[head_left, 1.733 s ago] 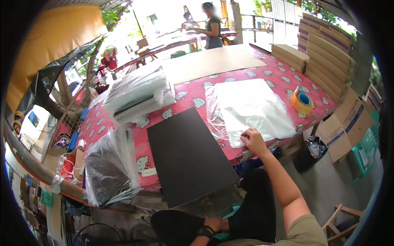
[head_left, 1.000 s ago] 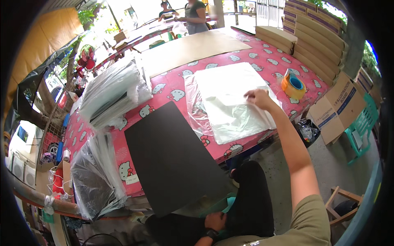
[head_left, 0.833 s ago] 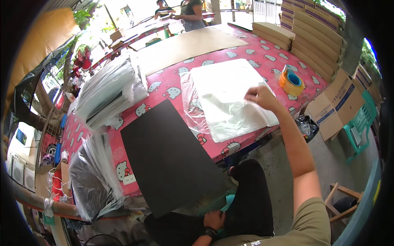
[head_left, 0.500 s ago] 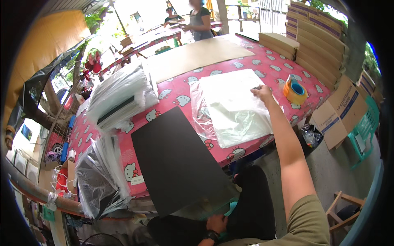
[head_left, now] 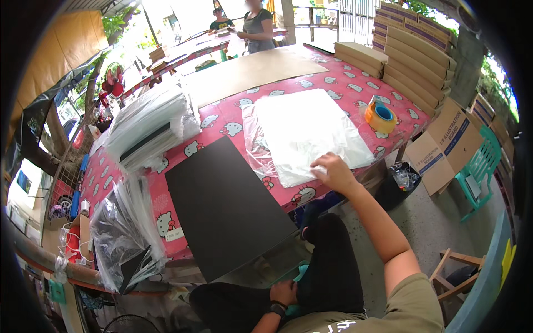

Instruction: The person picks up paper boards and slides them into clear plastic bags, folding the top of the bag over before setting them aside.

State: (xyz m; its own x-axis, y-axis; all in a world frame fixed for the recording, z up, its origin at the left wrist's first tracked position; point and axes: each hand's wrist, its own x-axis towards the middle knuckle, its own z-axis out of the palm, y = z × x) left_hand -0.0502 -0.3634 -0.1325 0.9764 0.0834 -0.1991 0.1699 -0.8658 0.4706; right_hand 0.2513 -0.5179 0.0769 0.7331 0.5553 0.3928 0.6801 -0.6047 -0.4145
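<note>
My right hand [head_left: 336,173] is over the near edge of a stack of white translucent plastic sheets [head_left: 305,130], fingers apart and bent, with nothing visible in them. Clear plastic film [head_left: 256,141] sticks out at the stack's left side. To the left lies a large black board [head_left: 227,211], its near corner reaching past the table edge. My left hand [head_left: 284,292] rests low in my lap beside a teal object [head_left: 302,272], fingers curled; whether they hold anything is hidden. A watch [head_left: 277,308] is on that wrist.
On the pink patterned table [head_left: 294,83] sit a plastic-wrapped stack [head_left: 147,136], clear-bagged sheets [head_left: 125,233], tape rolls [head_left: 381,115] and a brown sheet [head_left: 261,72]. Cartons [head_left: 413,61] rise at the far right. A black bin [head_left: 397,191] stands below. Two people [head_left: 258,30] are beyond.
My right hand has come back toward me from the far right part of the plastic stack to its near edge, and its pinch has opened. The view has shifted slightly. My left hand stays in my lap.
</note>
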